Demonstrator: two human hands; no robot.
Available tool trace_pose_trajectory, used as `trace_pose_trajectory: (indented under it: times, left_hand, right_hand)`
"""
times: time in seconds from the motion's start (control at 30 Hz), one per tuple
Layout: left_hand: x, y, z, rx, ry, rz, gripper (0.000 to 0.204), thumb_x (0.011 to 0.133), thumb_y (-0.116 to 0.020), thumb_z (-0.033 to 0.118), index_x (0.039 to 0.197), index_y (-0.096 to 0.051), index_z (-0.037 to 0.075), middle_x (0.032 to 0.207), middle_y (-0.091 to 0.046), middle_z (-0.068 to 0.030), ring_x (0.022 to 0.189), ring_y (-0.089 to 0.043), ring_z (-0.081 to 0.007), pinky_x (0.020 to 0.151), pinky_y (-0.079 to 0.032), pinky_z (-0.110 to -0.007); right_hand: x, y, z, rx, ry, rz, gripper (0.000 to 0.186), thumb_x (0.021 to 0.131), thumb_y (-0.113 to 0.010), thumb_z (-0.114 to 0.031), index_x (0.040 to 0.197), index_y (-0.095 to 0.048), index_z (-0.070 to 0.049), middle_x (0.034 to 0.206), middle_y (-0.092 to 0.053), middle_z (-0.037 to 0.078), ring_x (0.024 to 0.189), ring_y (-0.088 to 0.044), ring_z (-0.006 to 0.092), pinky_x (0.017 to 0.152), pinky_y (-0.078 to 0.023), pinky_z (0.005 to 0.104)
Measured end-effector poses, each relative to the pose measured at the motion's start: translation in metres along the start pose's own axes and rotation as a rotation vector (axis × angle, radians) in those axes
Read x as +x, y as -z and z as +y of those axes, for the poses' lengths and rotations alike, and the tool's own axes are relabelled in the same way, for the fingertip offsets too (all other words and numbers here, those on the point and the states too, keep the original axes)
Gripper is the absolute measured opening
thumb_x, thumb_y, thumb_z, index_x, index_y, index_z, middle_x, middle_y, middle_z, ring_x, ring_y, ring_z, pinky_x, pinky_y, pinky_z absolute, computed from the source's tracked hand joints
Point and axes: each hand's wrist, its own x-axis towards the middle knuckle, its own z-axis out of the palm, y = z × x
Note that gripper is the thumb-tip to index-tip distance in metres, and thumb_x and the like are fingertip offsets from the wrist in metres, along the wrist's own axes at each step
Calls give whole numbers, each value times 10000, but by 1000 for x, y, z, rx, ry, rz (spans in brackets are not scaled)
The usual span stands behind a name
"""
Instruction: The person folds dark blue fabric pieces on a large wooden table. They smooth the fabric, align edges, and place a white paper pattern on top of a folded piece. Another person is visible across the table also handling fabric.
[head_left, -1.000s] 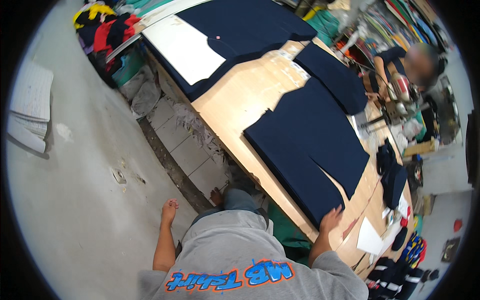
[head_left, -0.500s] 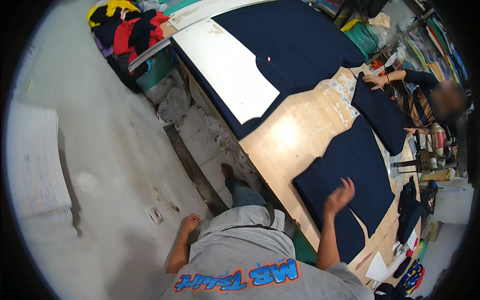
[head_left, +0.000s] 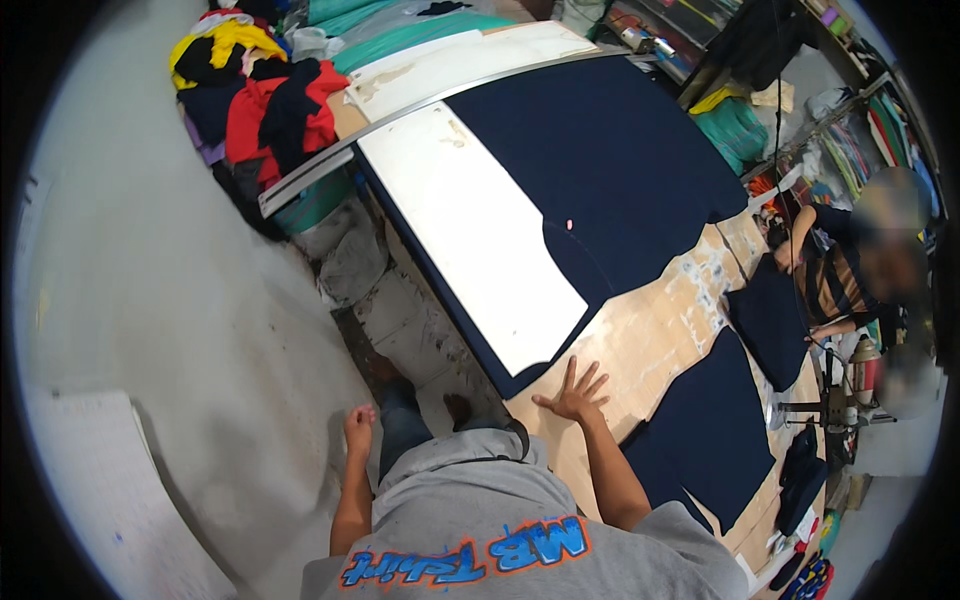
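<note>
My right hand (head_left: 572, 398) has its fingers spread on or just over the bare wooden tabletop (head_left: 645, 300), beside the near end of a large dark navy fabric stack (head_left: 590, 130). A white pattern board (head_left: 460, 220) lies on that stack, with a small pink object (head_left: 569, 224) beside it. A second navy piece (head_left: 705, 430) lies just right of my right forearm. My left hand (head_left: 360, 425) hangs by my body over the aisle, fingers loosely curled, with nothing visible in it.
A co-worker's hand (head_left: 787, 255) is on a folded navy bundle (head_left: 765, 335) across the table, near a red-and-silver machine (head_left: 862, 375). Colourful cloth (head_left: 240, 120) is heaped at upper left. A grey wall (head_left: 150, 250) runs along my left; crumpled bags (head_left: 350, 250) lie beside the aisle.
My right hand has moved off the near navy piece toward the pattern board, fingers spreading. My view has shifted along the table. The co-worker's hands have pulled the navy bundle toward them.
</note>
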Motion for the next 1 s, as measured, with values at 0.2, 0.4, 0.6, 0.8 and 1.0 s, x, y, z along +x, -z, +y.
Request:
trace_pose_trajectory:
  times: [0.2, 0.4, 0.6, 0.8, 1.0]
  left_hand:
    - [119, 3, 26, -106, 228, -71, 268, 1110, -578, 193, 1239, -733, 17, 1014, -767, -52, 820, -682, -153, 788, -556, -302]
    - [296, 36, 124, -72, -205, -103, 240, 1122, -572, 175, 1241, -725, 35, 1032, -772, -81, 862, -712, -162, 815, -589, -320]
    - [381, 71, 315, -65, -387, -161, 196, 1115, -596, 158, 1207, -720, 38, 1003, -775, -86, 853, -708, -135, 792, -563, -287]
    - [497, 109, 421, -127, -574, -15, 225, 1126, -573, 169, 1177, -727, 14, 942, -760, -67, 832, -688, -108, 789, -557, -278]
    - [587, 116, 474, -262, -543, -27, 226, 1125, -570, 166, 1196, -713, 6, 977, -758, -80, 859, -696, -124, 807, -565, -282]
  right_hand:
    - [18, -5, 1, -2, -88, -19, 1647, 628, -736, -971, 1680, 287, -225, 1658, 395, 345, 1491, 345, 646, 1120, -24, 899]
    - [19, -21, 1, 152, -132, 185, 1324, 814, -843, -632, 1755, -24, -190, 1795, 123, 239, 1614, -57, 570, 1217, -190, 783]
    - [20, 7, -4, 1589, -489, 1498, 430, 1035, -492, -149, 1429, -555, 13, 1345, -663, 240, 1132, -690, 382, 983, -572, 472]
    - [41, 144, -210, 1013, -296, 1409, 348, 1129, -422, -149, 1386, -606, -3, 1288, -671, 217, 1136, -686, 319, 948, -577, 405]
    - [80, 178, -354, 662, 27, 1309, 289, 1061, -500, -10, 1300, -650, 52, 1265, -687, 185, 1099, -684, 314, 972, -547, 417]
